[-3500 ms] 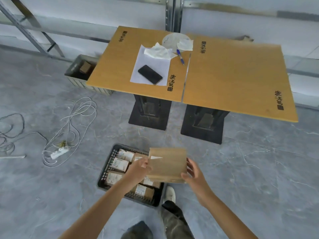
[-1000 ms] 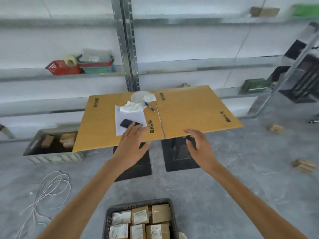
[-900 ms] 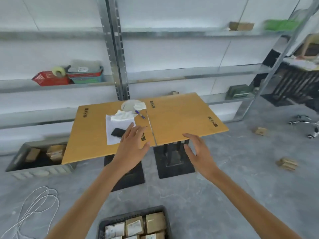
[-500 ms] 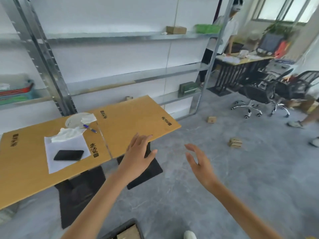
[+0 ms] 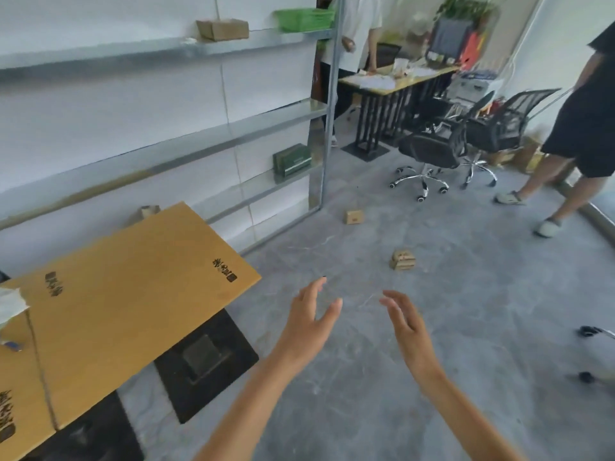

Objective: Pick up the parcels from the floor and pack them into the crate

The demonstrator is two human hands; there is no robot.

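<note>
**Both hands empty; parcels ahead on the floor; crate out of frame**

Far left: the wooden table top (image 5: 126,294) fills the lower corner, its near end cut by the frame. A white tissue (image 5: 10,304) pokes in at the edge. Below it is a blue blur I cannot identify. A small carton (image 5: 148,211) peeks over the table's far edge, mostly hidden. The metal shelving (image 5: 253,131) behind carries a cardboard box (image 5: 222,29) up top and a green box (image 5: 292,159) lower down. Neither is on the floor, so I judge them no part of the job.

Centre: the left hand (image 5: 307,324) is raised over bare floor, fingers spread and loosely straight, holding nothing. A single parcel (image 5: 353,216) lies on the grey floor near the shelving's end post, far from both hands. The right hand (image 5: 404,324) is likewise empty, fingers relaxed, palm turned inward. I read the facing palms as readiness for a two-handed pickup, though that is only a judgement. A stack of parcels (image 5: 403,260) sits closer, past the right fingertips and untouched. It looks like two or three parcels, but it is too blurred to count.

Crate: not in frame, so I cannot say where it stands.

Right: office chairs (image 5: 429,151), then a person in black shorts (image 5: 585,128) cut off by the edge, well apart from the parcels. I note possible foot traffic.
</note>
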